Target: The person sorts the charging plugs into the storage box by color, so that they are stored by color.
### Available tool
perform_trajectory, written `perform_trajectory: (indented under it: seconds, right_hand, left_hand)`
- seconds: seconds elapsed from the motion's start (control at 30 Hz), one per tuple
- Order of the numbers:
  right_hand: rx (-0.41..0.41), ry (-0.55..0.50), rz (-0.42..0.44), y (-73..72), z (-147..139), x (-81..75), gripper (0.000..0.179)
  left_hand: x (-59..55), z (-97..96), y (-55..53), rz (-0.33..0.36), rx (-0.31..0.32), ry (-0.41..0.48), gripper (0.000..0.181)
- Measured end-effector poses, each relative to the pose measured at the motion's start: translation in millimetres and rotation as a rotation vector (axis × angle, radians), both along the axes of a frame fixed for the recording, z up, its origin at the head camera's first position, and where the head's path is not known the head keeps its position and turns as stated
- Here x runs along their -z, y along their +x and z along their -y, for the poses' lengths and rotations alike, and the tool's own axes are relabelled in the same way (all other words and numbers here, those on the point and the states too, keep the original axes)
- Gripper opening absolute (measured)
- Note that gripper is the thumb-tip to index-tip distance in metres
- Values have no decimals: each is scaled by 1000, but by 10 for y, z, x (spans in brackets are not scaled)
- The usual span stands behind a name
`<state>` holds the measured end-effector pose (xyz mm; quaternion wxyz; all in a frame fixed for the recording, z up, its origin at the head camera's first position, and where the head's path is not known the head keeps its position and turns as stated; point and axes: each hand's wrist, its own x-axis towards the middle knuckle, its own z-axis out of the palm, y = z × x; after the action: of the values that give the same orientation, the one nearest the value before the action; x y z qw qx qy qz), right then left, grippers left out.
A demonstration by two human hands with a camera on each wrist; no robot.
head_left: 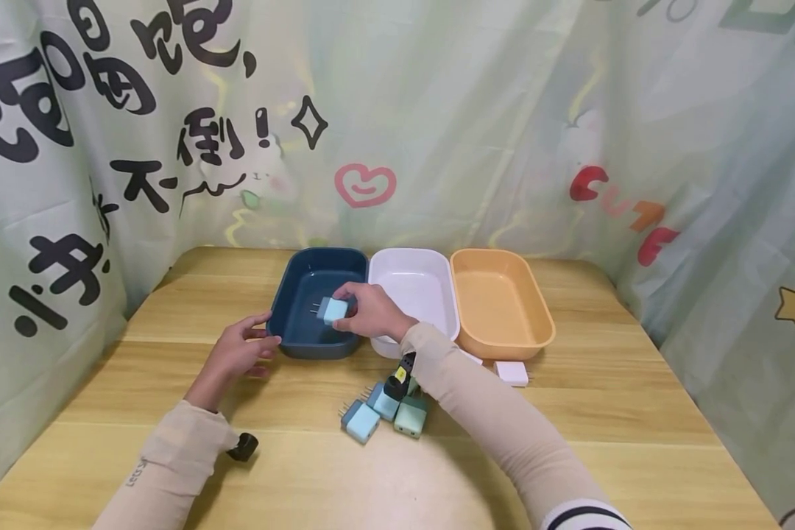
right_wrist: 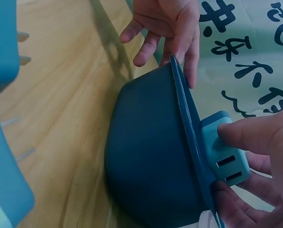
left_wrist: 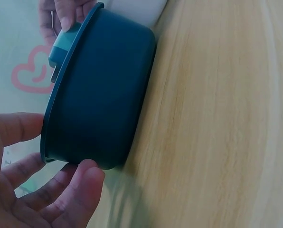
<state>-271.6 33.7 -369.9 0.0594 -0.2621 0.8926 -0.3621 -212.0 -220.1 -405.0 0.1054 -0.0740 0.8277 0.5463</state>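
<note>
My right hand pinches a light-blue and dark-blue two-pronged charger plug over the dark blue tray. Its prongs point left, and two port slots face the camera in the right wrist view. At the tray's left side, my left hand touches the rim and outer wall with loosely bent fingers. On the table below the right forearm lie two more blue charger plugs and a green one. The forearm and wrist camera partly cover that cluster.
A white tray and an orange tray stand to the right of the blue one, side by side. In front of the orange tray lies a white charger plug; another white piece is half hidden by the right sleeve. A printed curtain hangs behind the table.
</note>
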Motion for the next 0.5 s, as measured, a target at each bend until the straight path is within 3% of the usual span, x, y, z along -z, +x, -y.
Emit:
perform_trajectory:
  seconds: [0.5]
  right_hand:
    - [0, 13, -12, -214, 74, 32, 44]
  left_hand:
    - [6, 10, -11, 5, 2, 5, 70]
